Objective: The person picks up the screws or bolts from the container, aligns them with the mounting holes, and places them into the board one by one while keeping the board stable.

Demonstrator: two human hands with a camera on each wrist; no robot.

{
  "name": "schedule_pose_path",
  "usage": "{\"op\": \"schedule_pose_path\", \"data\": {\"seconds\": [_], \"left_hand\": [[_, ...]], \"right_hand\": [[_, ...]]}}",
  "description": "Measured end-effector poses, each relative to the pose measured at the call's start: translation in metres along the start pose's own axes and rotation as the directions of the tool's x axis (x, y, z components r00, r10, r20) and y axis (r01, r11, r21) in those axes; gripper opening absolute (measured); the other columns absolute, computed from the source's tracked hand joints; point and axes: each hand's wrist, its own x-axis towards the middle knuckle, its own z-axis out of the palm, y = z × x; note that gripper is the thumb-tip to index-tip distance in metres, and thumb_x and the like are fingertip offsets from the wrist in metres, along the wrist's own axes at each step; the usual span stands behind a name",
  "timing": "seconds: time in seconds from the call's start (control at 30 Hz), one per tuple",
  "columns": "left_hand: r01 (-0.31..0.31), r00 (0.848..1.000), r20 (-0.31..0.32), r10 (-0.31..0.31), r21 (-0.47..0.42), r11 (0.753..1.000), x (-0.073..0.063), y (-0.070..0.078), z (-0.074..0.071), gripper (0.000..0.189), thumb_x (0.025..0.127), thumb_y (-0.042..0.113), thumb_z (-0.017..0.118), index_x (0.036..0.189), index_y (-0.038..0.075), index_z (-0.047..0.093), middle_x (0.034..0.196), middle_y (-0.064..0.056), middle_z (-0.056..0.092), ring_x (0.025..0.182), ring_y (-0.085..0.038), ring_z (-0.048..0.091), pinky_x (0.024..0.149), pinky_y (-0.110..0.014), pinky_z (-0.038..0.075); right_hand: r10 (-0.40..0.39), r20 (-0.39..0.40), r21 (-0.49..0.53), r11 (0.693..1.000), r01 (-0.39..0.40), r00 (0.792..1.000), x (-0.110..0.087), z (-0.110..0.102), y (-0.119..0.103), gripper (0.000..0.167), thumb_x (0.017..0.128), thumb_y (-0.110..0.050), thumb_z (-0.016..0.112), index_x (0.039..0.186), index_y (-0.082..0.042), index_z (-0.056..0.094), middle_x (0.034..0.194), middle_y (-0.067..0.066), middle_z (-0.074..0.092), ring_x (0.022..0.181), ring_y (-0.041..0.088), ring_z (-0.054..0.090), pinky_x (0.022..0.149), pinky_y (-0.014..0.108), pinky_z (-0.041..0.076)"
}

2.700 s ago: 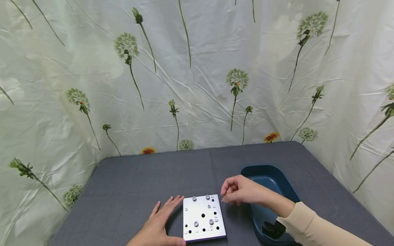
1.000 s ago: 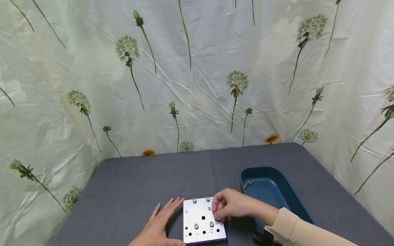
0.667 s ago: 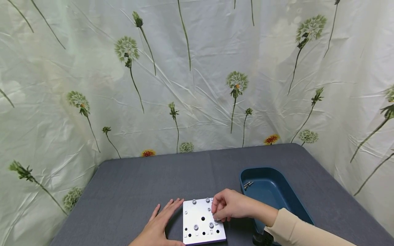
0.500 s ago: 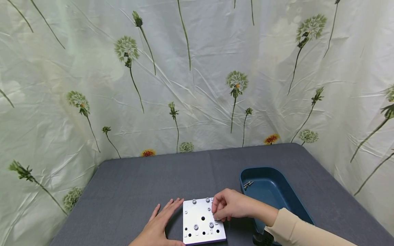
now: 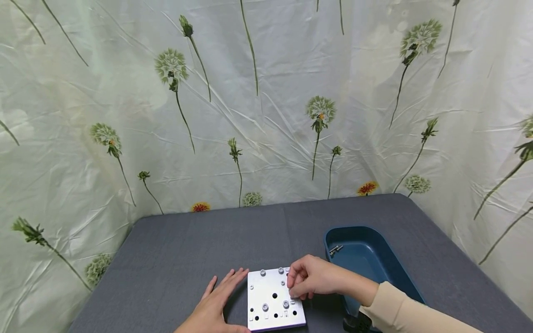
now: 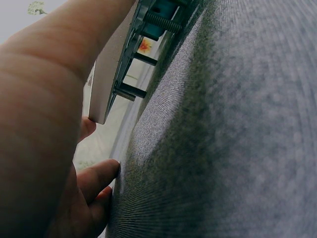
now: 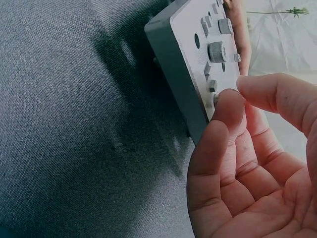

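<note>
A silver metal plate (image 5: 265, 287) with holes and several socket-head screws (image 5: 265, 307) lies near the front of the table. Threaded screw shanks (image 6: 132, 89) jut out below it in the left wrist view. My left hand (image 5: 217, 305) is spread along the plate's left side, index fingertip at the back corner and thumb at the front one. At the right part of the plate, my right hand (image 5: 314, 277) has thumb and index finger brought together over a small screw (image 7: 216, 100). The fingertips hide most of that screw.
To the right stands a dark blue tray (image 5: 361, 230) with a few loose screws (image 5: 335, 250) at its left end. The right forearm crosses over the tray. Grey cloth (image 5: 216, 240) covers the table, and a flowered curtain (image 5: 266, 138) hangs behind it.
My right hand has moved left and nearer, from beside the tray onto the plate's right part, uncovering the loose screws. Over the last half second it barely shifts. The left hand stays put.
</note>
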Motion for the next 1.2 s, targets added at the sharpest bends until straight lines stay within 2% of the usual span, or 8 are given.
{"op": "schedule_pose_path", "data": {"seconds": [0.13, 0.37, 0.7, 0.9, 1.2], "left_hand": [[0.014, 1.0, -0.004, -0.014, -0.006, 1.0, 0.001, -0.001, 0.001, 0.115, 0.073, 0.065, 0.093, 0.169, 0.035, 0.036, 0.173, -0.006, 0.042, 0.159, -0.05, 0.034, 0.118, -0.089, 0.012], [0.003, 1.0, -0.013, -0.003, -0.01, 1.0, 0.001, -0.002, 0.003, 0.114, 0.073, 0.066, 0.092, 0.168, 0.039, 0.035, 0.173, -0.005, 0.042, 0.159, -0.049, 0.034, 0.117, -0.089, 0.012], [0.019, 1.0, -0.011, -0.019, -0.007, 1.0, 0.002, -0.001, 0.003, 0.115, 0.073, 0.067, 0.092, 0.168, 0.037, 0.036, 0.174, -0.005, 0.041, 0.16, -0.049, 0.034, 0.119, -0.088, 0.011], [0.014, 1.0, -0.01, -0.014, -0.003, 1.0, 0.002, 0.0, 0.003, 0.114, 0.074, 0.067, 0.091, 0.169, 0.037, 0.035, 0.174, -0.005, 0.04, 0.16, -0.049, 0.034, 0.119, -0.088, 0.012], [0.018, 1.0, -0.005, -0.018, -0.004, 1.0, 0.001, 0.0, 0.002, 0.112, 0.075, 0.066, 0.09, 0.169, 0.039, 0.035, 0.174, -0.004, 0.04, 0.16, -0.048, 0.034, 0.119, -0.088, 0.013]], "right_hand": [[0.0, -0.002, 0.002, 1.0, 0.0, 1.0, -0.001, -0.002, -0.001, 0.013, 0.089, -0.007, 0.08, 0.097, 0.001, 0.073, 0.071, -0.005, 0.069, 0.064, 0.009, 0.062, 0.056, 0.019, 0.05], [-0.008, -0.023, 0.01, 1.0, 0.009, 1.0, -0.004, -0.007, 0.0, 0.012, 0.091, -0.008, 0.079, 0.097, 0.001, 0.074, 0.073, -0.003, 0.071, 0.065, 0.01, 0.064, 0.056, 0.021, 0.051], [0.019, -0.053, 0.04, 0.999, -0.017, 0.998, -0.008, -0.017, -0.003, 0.015, 0.094, -0.008, 0.077, 0.102, 0.003, 0.072, 0.076, 0.0, 0.072, 0.069, 0.012, 0.064, 0.061, 0.026, 0.053], [0.005, -0.084, 0.027, 1.0, -0.002, 0.996, -0.014, -0.027, -0.005, 0.009, 0.097, -0.01, 0.076, 0.1, -0.001, 0.073, 0.079, 0.001, 0.073, 0.07, 0.013, 0.066, 0.062, 0.027, 0.056], [0.032, -0.124, 0.006, 0.999, -0.031, 0.992, -0.019, -0.043, -0.004, 0.011, 0.099, -0.014, 0.074, 0.1, -0.004, 0.073, 0.077, 0.0, 0.07, 0.071, 0.014, 0.065, 0.064, 0.026, 0.056]]}}
